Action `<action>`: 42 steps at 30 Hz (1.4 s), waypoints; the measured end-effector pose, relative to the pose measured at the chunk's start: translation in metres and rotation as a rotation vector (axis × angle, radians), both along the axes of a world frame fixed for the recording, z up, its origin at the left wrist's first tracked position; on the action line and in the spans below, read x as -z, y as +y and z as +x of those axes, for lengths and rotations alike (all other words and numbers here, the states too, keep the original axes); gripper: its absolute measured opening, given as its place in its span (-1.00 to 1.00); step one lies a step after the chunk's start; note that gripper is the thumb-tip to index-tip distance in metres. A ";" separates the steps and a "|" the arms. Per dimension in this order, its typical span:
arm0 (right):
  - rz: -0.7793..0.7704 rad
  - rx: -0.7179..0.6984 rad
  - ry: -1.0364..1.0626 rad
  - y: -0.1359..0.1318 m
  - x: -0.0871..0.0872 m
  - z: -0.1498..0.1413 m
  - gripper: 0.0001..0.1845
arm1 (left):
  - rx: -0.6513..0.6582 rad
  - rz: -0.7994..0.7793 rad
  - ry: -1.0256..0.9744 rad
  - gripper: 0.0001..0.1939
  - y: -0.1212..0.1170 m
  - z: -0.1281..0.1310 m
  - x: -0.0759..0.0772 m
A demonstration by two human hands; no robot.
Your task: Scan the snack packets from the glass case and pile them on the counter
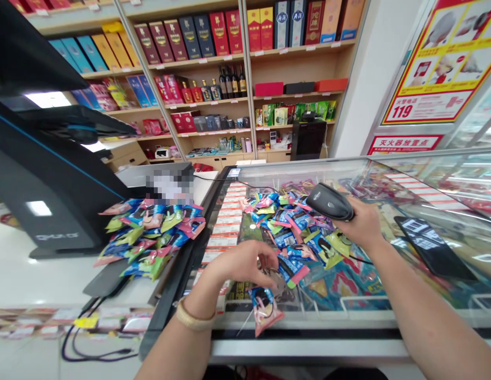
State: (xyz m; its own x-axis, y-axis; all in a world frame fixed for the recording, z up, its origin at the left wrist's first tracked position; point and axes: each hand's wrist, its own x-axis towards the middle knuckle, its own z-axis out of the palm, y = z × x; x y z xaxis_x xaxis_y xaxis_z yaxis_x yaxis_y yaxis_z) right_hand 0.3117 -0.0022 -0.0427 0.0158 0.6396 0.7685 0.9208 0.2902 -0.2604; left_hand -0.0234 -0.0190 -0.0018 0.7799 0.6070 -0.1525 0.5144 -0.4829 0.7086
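My right hand [363,224] grips a black barcode scanner [330,202], held over a pile of small snack packets [296,224] on the glass counter. Its cable passes among the packets. Curved downward at the pile's near side is my left hand [251,263], thumb and fingers apart, with a wristband on the wrist. The fingertips are close to a blue and pink packet [291,270]; whether they touch it I cannot tell. Just below the hand, near the counter's front edge, is a single pink and blue packet [265,311].
Another heap of packets [152,235] lies left, beside a dark checkout terminal [51,174] and a flat grey device [106,279] with cables. A black phone [433,248] rests on the glass counter [336,319] at right. Shelves [201,63] of boxes and bottles stand behind.
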 end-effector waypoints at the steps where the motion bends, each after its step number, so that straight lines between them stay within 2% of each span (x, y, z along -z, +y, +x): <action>1: 0.000 -0.004 0.001 0.000 0.000 0.000 -0.77 | 0.028 0.005 0.124 -0.50 -0.005 -0.002 -0.004; 3: 0.006 -0.012 -0.008 -0.001 -0.001 -0.001 -0.76 | 0.061 0.107 0.355 -0.36 -0.018 0.000 -0.009; 5: 0.012 -0.027 -0.021 -0.002 -0.002 -0.001 -0.76 | 0.060 0.233 0.499 -0.36 -0.030 0.006 -0.010; 7: 0.011 -0.036 -0.025 -0.002 -0.003 -0.002 -0.75 | 0.069 0.279 0.544 -0.44 -0.036 0.012 -0.008; 10: 0.001 -0.050 -0.018 -0.003 -0.003 -0.002 -0.73 | 0.055 0.225 0.475 -0.55 -0.029 0.011 -0.006; 12: -0.004 -0.062 -0.011 -0.003 -0.004 -0.002 -0.71 | 0.001 0.132 0.307 -0.59 -0.018 0.004 -0.006; 14: -0.010 -0.071 -0.002 -0.003 -0.004 -0.003 -0.70 | -0.090 -0.016 0.015 -0.65 -0.005 -0.002 -0.004; 16: -0.013 -0.084 0.005 -0.003 -0.005 -0.003 -0.68 | -0.270 -0.190 -0.345 -0.71 0.006 -0.003 0.000; 18: -0.011 -0.101 0.007 -0.005 -0.006 -0.005 -0.67 | -0.507 -0.402 -0.677 -0.71 0.014 0.001 0.004; 20: -0.008 -0.126 0.002 -0.007 -0.009 -0.008 -0.69 | -0.696 -0.668 -0.917 -0.76 0.018 0.007 0.006; 23: 0.013 -0.180 0.002 -0.012 -0.013 -0.016 -0.75 | -0.800 -1.032 -1.136 -0.86 0.020 0.014 0.004; 27: 0.030 -0.269 -0.006 -0.020 -0.019 -0.028 -0.80 | -0.887 -1.241 -1.282 -0.77 0.018 0.016 -0.001; 29: 0.016 -0.309 -0.024 -0.024 -0.022 -0.035 -0.81 | -0.882 -1.295 -1.304 -0.75 0.018 0.015 -0.002; 31: 0.010 -0.347 -0.045 -0.027 -0.024 -0.041 -0.80 | -0.824 -1.307 -1.298 -0.71 0.018 0.014 0.000; 36: 0.043 -0.490 -0.078 -0.034 -0.028 -0.054 -0.82 | -0.695 -1.185 -1.206 -0.57 0.019 0.012 0.005; 42: 0.000 -0.502 -0.092 -0.035 -0.029 -0.057 -0.80 | -0.613 -1.096 -1.125 -0.64 0.017 0.017 0.009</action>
State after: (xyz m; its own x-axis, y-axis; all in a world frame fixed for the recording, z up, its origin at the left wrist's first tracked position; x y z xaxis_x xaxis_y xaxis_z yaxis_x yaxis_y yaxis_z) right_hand 0.2549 -0.0371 -0.0140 -0.3610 0.5509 0.7525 0.6867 0.7029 -0.1852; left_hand -0.0067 -0.0017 -0.0113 0.4931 0.8334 -0.2496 -0.5327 0.5160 0.6707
